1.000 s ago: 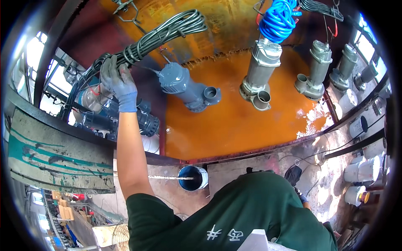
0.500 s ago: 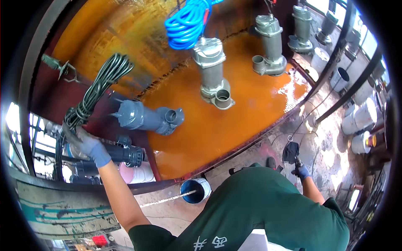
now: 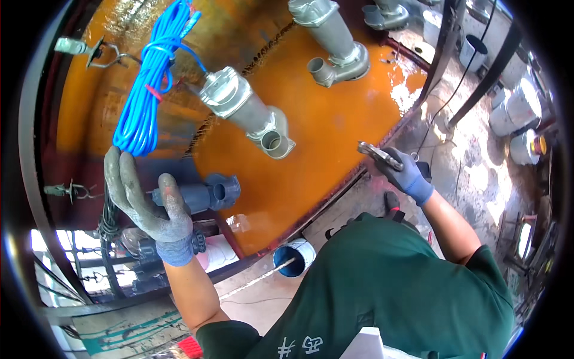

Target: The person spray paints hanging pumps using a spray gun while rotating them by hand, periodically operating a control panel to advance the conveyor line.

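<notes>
My left hand (image 3: pixel 152 206), in a stained grey glove, reaches up with its fingers spread and nothing in them. Its fingertips meet or nearly meet the lower end of a coiled blue cable (image 3: pixel 143 99); whether they touch I cannot tell. That cable belongs to a silver-grey submersible pump (image 3: pixel 239 105) hanging tilted beside it. Partly behind my left thumb is a blue-grey pump (image 3: pixel 200 196). On the right, my gloved right hand (image 3: pixel 408 175) is closed around a metal spray gun (image 3: pixel 378 154), its tip pointing left toward the pumps.
An orange-coated booth (image 3: pixel 287 203) lies below the pumps. Another silver pump (image 3: pixel 335 45) hangs farther back. Metal hooks (image 3: pixel 75 190) are at the left. A blue-lined bucket (image 3: pixel 296 257) stands near the booth's edge; white buckets (image 3: pixel 517 110) line the right. A dark post (image 3: pixel 496 69) slants there.
My left hand has let go of the dark cable coil and opened by the blue one. The hanging pumps have shifted left. My right hand has risen with the spray gun toward the booth.
</notes>
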A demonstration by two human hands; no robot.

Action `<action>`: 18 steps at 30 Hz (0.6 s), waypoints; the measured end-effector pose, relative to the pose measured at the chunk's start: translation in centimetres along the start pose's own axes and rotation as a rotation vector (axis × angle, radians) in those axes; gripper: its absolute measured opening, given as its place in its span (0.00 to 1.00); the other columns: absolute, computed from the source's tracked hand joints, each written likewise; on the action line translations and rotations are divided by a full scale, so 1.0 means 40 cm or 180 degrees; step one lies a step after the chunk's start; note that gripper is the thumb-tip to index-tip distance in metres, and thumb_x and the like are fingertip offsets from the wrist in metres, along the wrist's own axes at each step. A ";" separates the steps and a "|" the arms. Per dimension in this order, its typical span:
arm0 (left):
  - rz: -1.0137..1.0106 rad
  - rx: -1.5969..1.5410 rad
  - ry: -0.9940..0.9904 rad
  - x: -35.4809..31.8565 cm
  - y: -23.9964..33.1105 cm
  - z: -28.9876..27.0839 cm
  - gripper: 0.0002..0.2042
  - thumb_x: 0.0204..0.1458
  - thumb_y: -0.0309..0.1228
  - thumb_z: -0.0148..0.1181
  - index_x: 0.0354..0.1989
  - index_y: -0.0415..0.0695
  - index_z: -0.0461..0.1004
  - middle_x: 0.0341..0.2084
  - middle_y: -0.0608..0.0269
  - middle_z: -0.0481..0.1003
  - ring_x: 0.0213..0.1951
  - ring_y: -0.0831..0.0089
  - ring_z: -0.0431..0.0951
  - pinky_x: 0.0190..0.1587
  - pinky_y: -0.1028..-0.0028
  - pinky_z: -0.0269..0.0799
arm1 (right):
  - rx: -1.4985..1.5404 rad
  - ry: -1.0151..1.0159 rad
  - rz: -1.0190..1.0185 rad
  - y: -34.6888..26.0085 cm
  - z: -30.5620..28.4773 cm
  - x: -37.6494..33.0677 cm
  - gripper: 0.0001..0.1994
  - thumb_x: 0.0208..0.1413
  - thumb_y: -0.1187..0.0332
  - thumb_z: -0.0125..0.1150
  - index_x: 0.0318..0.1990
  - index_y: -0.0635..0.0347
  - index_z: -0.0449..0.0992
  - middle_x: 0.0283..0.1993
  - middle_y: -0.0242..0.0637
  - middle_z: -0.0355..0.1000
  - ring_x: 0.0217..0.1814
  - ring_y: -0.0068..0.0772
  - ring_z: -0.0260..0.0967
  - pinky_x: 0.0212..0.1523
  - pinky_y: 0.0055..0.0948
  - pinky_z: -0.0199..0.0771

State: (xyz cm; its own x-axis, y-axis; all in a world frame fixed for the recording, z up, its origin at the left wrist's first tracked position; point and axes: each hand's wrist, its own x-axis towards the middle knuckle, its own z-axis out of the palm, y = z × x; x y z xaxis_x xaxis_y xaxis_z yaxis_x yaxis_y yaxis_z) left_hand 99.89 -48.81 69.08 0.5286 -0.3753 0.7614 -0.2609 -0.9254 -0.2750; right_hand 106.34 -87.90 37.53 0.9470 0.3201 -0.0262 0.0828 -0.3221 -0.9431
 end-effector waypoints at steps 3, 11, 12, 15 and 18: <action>0.0331 0.0705 -0.0367 0.040 0.012 0.035 0.26 0.64 0.29 0.58 0.71 0.37 0.69 0.70 0.45 0.67 0.71 0.46 0.65 0.71 0.49 0.60 | 0.0082 -0.0688 -0.0300 -0.011 -0.032 0.034 0.13 0.60 0.60 0.70 0.46 0.58 0.80 0.39 0.49 0.80 0.42 0.55 0.80 0.43 0.45 0.78; 0.0261 0.1325 -0.0349 0.051 0.010 0.050 0.23 0.67 0.34 0.60 0.67 0.38 0.73 0.66 0.48 0.70 0.69 0.49 0.67 0.70 0.47 0.61 | 0.0092 -0.0662 -0.0074 0.199 -0.042 0.083 0.14 0.62 0.58 0.68 0.44 0.58 0.78 0.38 0.48 0.80 0.43 0.57 0.79 0.43 0.48 0.76; 0.0285 0.1410 -0.0403 0.050 0.008 0.051 0.23 0.67 0.35 0.59 0.67 0.38 0.73 0.66 0.48 0.70 0.68 0.49 0.67 0.70 0.47 0.61 | 0.0159 -0.0627 -0.0026 0.212 -0.045 0.089 0.14 0.62 0.58 0.68 0.44 0.58 0.78 0.38 0.48 0.80 0.43 0.57 0.79 0.43 0.48 0.76; 0.0399 0.1657 -0.0499 0.048 -0.007 0.038 0.22 0.68 0.38 0.59 0.65 0.36 0.75 0.63 0.47 0.71 0.64 0.48 0.70 0.66 0.47 0.65 | 0.1081 -0.0455 0.0304 0.238 -0.053 0.104 0.13 0.62 0.57 0.67 0.42 0.58 0.78 0.36 0.46 0.81 0.40 0.51 0.81 0.42 0.44 0.77; 0.0290 0.1759 -0.0557 0.044 -0.005 0.044 0.22 0.69 0.40 0.57 0.64 0.37 0.75 0.63 0.45 0.70 0.63 0.48 0.70 0.65 0.48 0.66 | 0.1034 -0.0481 0.0237 0.276 -0.047 0.107 0.14 0.62 0.55 0.67 0.40 0.58 0.79 0.33 0.41 0.82 0.38 0.44 0.82 0.42 0.40 0.79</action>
State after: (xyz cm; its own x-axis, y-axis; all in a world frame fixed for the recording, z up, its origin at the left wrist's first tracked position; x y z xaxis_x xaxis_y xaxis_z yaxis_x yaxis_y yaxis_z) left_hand 102.29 -49.38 69.45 0.6616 -0.4143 0.6251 0.1236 -0.7619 -0.6358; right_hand 111.87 -91.75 27.64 0.8881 0.4424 -0.1246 -0.1106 -0.0574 -0.9922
